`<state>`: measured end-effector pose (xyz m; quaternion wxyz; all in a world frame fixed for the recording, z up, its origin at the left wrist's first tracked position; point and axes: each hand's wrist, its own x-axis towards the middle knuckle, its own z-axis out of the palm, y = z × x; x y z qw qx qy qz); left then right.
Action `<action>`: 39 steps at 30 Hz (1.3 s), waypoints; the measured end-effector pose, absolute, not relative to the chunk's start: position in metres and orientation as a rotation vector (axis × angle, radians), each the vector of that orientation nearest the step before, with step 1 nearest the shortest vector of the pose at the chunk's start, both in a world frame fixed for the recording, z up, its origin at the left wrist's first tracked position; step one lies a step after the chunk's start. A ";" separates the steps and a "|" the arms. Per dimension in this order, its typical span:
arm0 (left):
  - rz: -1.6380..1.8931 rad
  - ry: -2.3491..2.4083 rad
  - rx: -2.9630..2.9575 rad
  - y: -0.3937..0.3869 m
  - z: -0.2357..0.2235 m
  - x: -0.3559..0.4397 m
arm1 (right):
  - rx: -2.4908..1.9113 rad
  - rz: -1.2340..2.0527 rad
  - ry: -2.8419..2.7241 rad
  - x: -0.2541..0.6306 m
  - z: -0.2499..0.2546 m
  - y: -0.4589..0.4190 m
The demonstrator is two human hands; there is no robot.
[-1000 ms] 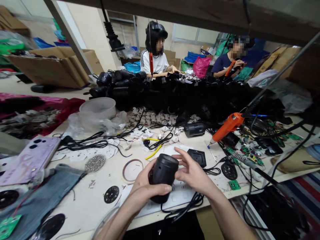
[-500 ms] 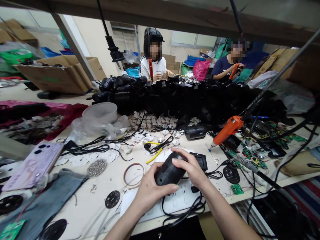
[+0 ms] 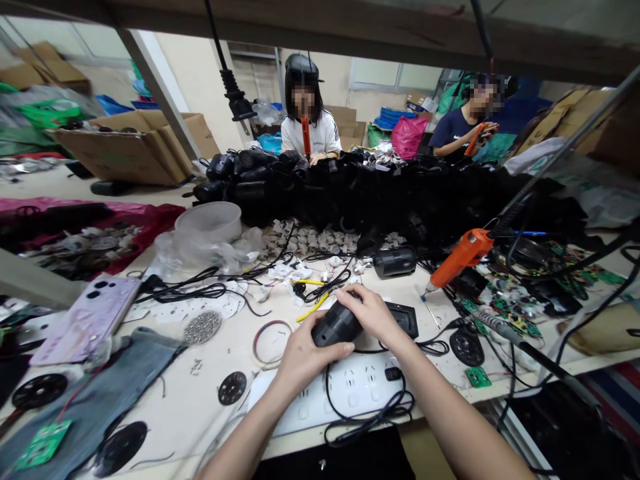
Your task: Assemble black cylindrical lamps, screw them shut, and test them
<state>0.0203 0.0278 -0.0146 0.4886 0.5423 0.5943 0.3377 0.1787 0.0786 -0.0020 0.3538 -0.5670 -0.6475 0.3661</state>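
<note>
Both hands grip a black cylindrical housing (image 3: 336, 327) above the near middle of the bench. My left hand (image 3: 305, 350) wraps its left end, thumb along the underside. From the right and above, my right hand (image 3: 367, 310) closes over its top. Below them lies a white power strip (image 3: 345, 385) with a black plug and a coiled black cable (image 3: 367, 420). Just left of the hands is a roll of tape (image 3: 271, 343). A black rectangular part (image 3: 404, 320) lies right of the right hand, and a similar black cylinder (image 3: 395, 263) rests farther back.
An orange electric screwdriver (image 3: 457, 259) hangs at right, its tip near the bench. Green circuit boards (image 3: 479, 377) lie there too. A purple phone (image 3: 87, 320), a grey cloth (image 3: 125, 373) and a plate of screws (image 3: 202, 327) lie left. Two people sit beyond a heap of black housings (image 3: 340, 187).
The view has shifted slightly, so the bench items appear a little to the right. The housing stays in both hands, now turned slightly and a bit higher in view.
</note>
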 end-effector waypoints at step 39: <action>0.481 1.278 1.478 0.077 -0.009 0.022 | -1.005 1.074 -1.211 0.243 0.039 0.052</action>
